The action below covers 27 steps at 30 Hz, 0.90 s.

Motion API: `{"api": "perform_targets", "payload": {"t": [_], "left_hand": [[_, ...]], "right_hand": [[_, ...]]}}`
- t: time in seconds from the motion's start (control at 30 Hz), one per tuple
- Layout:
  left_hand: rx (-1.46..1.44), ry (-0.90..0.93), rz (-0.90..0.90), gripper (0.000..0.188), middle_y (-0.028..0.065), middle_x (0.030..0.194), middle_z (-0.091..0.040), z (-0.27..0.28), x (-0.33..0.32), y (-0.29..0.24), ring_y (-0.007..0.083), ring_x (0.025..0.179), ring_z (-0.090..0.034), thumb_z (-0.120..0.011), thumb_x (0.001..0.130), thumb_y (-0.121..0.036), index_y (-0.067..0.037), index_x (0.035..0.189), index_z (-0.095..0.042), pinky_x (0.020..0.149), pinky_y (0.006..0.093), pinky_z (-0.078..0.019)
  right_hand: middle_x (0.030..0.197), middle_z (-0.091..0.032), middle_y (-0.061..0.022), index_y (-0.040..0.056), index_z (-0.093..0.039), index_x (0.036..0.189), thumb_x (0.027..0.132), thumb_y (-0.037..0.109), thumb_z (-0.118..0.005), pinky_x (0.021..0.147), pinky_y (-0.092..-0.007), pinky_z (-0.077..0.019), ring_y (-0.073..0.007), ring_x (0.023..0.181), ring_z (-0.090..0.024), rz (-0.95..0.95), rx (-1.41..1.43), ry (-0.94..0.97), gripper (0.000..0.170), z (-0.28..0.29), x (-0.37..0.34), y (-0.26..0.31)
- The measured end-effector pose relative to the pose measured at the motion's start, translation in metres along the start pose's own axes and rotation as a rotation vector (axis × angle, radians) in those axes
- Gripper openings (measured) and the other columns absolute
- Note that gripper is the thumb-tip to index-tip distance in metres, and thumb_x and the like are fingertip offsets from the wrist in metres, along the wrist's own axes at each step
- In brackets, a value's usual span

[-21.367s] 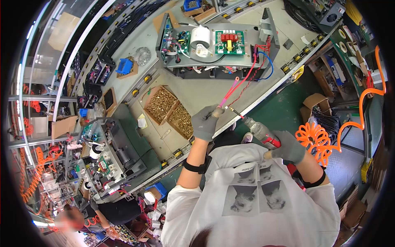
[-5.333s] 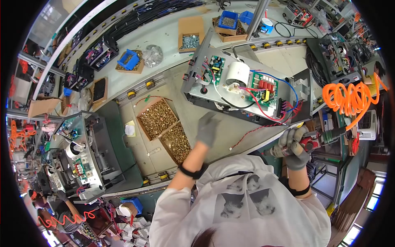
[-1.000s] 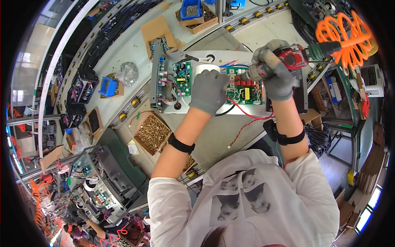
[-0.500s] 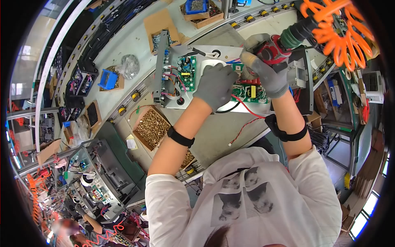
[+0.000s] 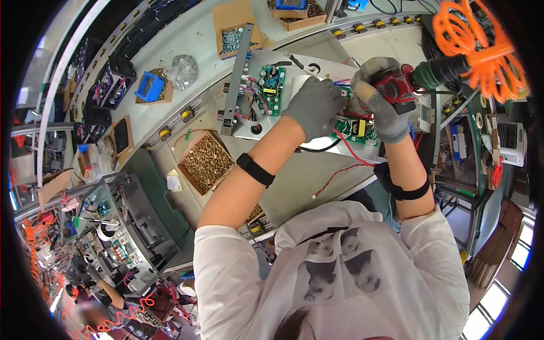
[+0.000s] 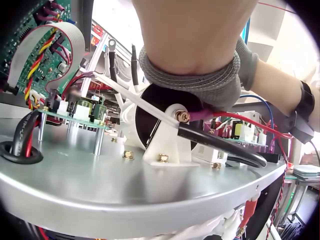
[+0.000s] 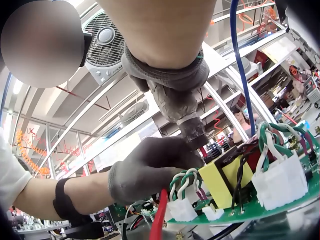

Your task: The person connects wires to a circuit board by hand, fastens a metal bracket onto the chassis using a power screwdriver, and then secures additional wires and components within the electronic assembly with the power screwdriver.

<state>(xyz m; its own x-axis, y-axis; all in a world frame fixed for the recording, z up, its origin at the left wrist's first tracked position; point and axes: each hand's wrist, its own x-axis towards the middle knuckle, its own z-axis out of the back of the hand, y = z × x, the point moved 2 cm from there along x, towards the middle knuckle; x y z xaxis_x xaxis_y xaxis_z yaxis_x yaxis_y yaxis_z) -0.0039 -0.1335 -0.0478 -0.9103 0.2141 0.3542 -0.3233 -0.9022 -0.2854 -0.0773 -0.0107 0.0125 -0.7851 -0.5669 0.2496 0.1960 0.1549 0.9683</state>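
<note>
My gloved right hand point(image 5: 382, 110) grips a red air screwdriver point(image 5: 401, 85) over the far side of an open metal chassis point(image 5: 241, 129). Its grey nose point(image 7: 192, 127) points down beside my left fingertips above a green circuit board point(image 5: 371, 139). My gloved left hand point(image 5: 314, 107) lies over the white cylinder point(image 5: 298, 85), fingers curled towards the nose; I cannot tell what they hold. In the left wrist view, a white bracket point(image 6: 167, 145) stands before the black end of that cylinder, with a red-wire lug and a pale-sleeved cable at its bolt point(image 6: 183, 116).
An orange coiled hose point(image 5: 476, 54) runs from the screwdriver. A cardboard box of brass screws point(image 5: 207, 161) sits left of the chassis. A twisted red wire point(image 5: 340, 175) hangs over the front edge. Another chassis point(image 5: 130, 226) stands at left, and a blue bin point(image 5: 149, 86) farther back.
Earlier the left hand held pink-sleeved wire ends near the screwdriver, off the chassis. Later the left hand was off the chassis. Within the last second both hands stay over the boards, the screwdriver shifting slightly.
</note>
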Motion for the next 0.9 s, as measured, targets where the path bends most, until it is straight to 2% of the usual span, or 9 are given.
{"api": "perform_targets", "payload": {"t": [0.1,0.2,0.4,0.47,0.6,0.77,0.83,0.87,0.9], "left_hand": [[0.087,0.136,0.009,0.013,0.0045,0.080,-0.057,0.001,0.004,-0.004,0.0223,0.084,-0.054,-0.056,0.065,-0.016,-0.012,0.076,-0.062,0.068,0.0387,-0.0407],[0.137,0.260,0.079,0.013,0.0030,0.081,-0.057,0.007,0.008,-0.007,0.0206,0.088,-0.053,-0.057,0.067,-0.018,-0.013,0.078,-0.063,0.071,0.0387,-0.0408],[0.118,0.152,0.070,0.015,0.0037,0.091,-0.058,0.002,0.002,-0.005,0.0214,0.095,-0.053,-0.059,0.070,-0.019,-0.012,0.083,-0.062,0.076,0.0392,-0.0408],[0.119,0.147,0.068,0.016,0.0040,0.091,-0.058,0.000,0.001,-0.004,0.0218,0.096,-0.053,-0.059,0.071,-0.019,-0.012,0.084,-0.063,0.076,0.0394,-0.0408],[0.117,0.189,0.069,0.017,0.0049,0.093,-0.059,0.003,0.004,-0.005,0.0228,0.099,-0.053,-0.058,0.072,-0.020,-0.012,0.086,-0.063,0.080,0.0403,-0.0409],[0.053,0.232,0.139,0.015,0.0074,0.091,-0.060,0.013,0.002,-0.009,0.0257,0.100,-0.053,-0.057,0.073,-0.017,-0.011,0.086,-0.063,0.083,0.0415,-0.0416],[-0.284,-0.367,0.416,0.022,0.0062,0.091,-0.060,0.020,-0.008,-0.007,0.0241,0.093,-0.055,-0.050,0.076,-0.006,-0.008,0.093,-0.063,0.082,0.0380,-0.0428],[-0.271,-0.373,0.409,0.022,0.0062,0.091,-0.060,0.015,-0.014,-0.009,0.0241,0.093,-0.055,-0.050,0.076,-0.006,-0.008,0.093,-0.063,0.082,0.0380,-0.0428],[-0.704,-0.608,0.607,0.028,0.0060,0.092,-0.059,0.006,-0.025,-0.008,0.0218,0.090,-0.055,-0.045,0.077,-0.001,-0.005,0.098,-0.062,0.081,0.0346,-0.0432]], "right_hand": [[0.076,-0.059,-0.0044,0.0020,-0.057,0.093,0.071,-0.003,-0.067,0.058,-0.0237,-0.0446,-0.0105,0.067,-0.055,-0.074,0.127,0.040,0.024,-0.001,-0.002,-0.003],[0.077,-0.059,-0.0045,0.0016,-0.055,0.095,0.071,-0.004,-0.066,0.057,-0.0238,-0.0443,-0.0105,0.067,-0.054,0.010,0.093,0.061,0.027,-0.005,-0.003,-0.004],[0.078,-0.058,-0.0033,0.0022,-0.054,0.091,0.072,-0.004,-0.066,0.058,-0.0242,-0.0438,-0.0101,0.068,-0.054,-0.084,0.148,0.033,0.024,-0.002,0.001,-0.008],[0.076,-0.057,-0.0030,0.0027,-0.055,0.087,0.072,-0.005,-0.065,0.054,-0.0233,-0.0423,-0.0092,0.062,-0.052,0.078,0.025,-0.003,0.020,0.001,0.004,-0.011],[0.075,-0.059,-0.0068,0.0022,-0.054,0.082,0.073,-0.006,-0.063,0.053,-0.0257,-0.0442,-0.0118,0.061,-0.055,-0.083,0.203,0.006,0.015,-0.005,0.000,-0.003],[0.081,-0.061,-0.0098,0.0017,-0.051,0.092,0.073,-0.007,-0.062,0.070,-0.0296,-0.0504,-0.0169,0.076,-0.062,0.026,0.129,0.021,0.024,-0.003,0.000,-0.010],[0.082,-0.061,-0.0100,0.0017,-0.051,0.092,0.073,-0.007,-0.062,0.071,-0.0296,-0.0503,-0.0170,0.077,-0.062,0.037,0.151,0.009,0.024,-0.009,-0.002,-0.011],[0.083,-0.062,-0.0103,0.0017,-0.051,0.091,0.073,-0.007,-0.062,0.071,-0.0297,-0.0502,-0.0170,0.078,-0.062,0.042,0.169,-0.011,0.024,-0.011,-0.002,-0.010],[0.086,-0.061,-0.0118,0.0016,-0.051,0.092,0.073,-0.007,-0.061,0.071,-0.0295,-0.0501,-0.0171,0.079,-0.062,0.121,0.110,0.010,0.023,-0.011,0.000,-0.010]]}}
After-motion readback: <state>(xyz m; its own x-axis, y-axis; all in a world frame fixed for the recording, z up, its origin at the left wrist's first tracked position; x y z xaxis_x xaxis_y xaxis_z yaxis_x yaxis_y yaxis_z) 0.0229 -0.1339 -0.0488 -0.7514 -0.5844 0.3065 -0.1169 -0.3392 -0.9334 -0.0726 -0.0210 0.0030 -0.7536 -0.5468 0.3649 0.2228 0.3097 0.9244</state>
